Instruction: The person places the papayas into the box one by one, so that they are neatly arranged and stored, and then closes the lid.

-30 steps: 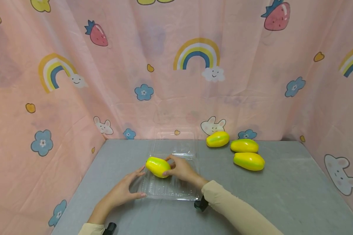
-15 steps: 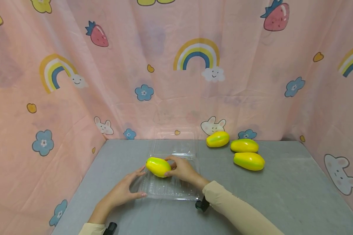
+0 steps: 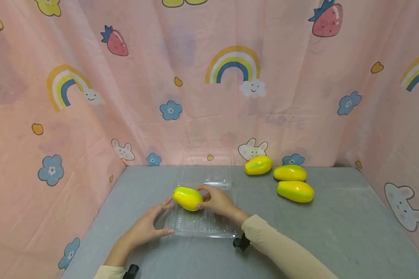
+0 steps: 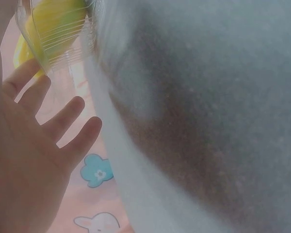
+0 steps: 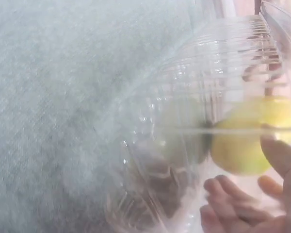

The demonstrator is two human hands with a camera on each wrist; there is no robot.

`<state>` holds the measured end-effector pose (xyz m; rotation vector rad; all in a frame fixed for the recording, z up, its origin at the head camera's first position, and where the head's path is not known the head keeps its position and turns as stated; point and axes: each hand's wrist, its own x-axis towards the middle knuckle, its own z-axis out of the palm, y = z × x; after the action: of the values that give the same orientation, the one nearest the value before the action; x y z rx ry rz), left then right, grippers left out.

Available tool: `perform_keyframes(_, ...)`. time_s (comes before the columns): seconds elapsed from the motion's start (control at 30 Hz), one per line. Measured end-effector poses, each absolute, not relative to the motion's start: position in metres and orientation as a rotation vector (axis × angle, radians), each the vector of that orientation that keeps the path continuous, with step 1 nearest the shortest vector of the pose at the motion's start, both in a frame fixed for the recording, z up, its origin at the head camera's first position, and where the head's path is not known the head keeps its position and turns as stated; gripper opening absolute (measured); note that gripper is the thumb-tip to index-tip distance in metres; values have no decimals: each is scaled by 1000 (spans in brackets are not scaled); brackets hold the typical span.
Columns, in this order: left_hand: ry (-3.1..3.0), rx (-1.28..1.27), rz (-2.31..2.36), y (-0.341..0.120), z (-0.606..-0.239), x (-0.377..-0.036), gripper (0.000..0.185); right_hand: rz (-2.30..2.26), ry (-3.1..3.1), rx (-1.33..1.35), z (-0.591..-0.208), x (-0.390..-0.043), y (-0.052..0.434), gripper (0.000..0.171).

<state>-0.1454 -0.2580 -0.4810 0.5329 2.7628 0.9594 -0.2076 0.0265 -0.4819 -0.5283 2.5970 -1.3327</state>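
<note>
Glossy yellow-green oval mango-shaped fruit [image 3: 187,198] at far-left corner of clear plastic clamshell tray [image 3: 202,226], over its rim, gripped by right hand [image 3: 218,202]; fingers [image 3: 203,190] curled round fruit's right end. Left hand [image 3: 146,227] flat beside tray's left edge, fingers [image 3: 165,202] straight and spread, tips touching tray wall, holding nothing. Tray lid open, lying back toward curtain.

Versus a second ago: no real change. Fruit, both hands, tray in same spots; only right forearm a touch further back.

Left wrist view: spread fingers [image 4: 63,121] next to ribbed tray corner, yellow fruit [image 4: 51,22] seen through plastic. Right wrist view: blurry, fruit [image 5: 252,141] behind clear wall.

Three more yellow-green fruits [image 3: 290,173] loose on grey felt-covered desk [image 3: 335,232], far right of tray, well apart from it. Pink curtain [image 3: 195,97] printed with rainbows, strawberries, flowers, bunnies enclosing desk on three sides.
</note>
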Motion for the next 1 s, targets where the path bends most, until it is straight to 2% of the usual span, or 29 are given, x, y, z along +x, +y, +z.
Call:
perform_keyframes(0.5,2771,525,951,-258,-480,-144,87,-1348,2579,-511,-460,-209,51,59)
perform_keyframes(1.0,2778,559,952,-257,-478,-145,86,-1410,2557,-556,-447,-217,105,57)
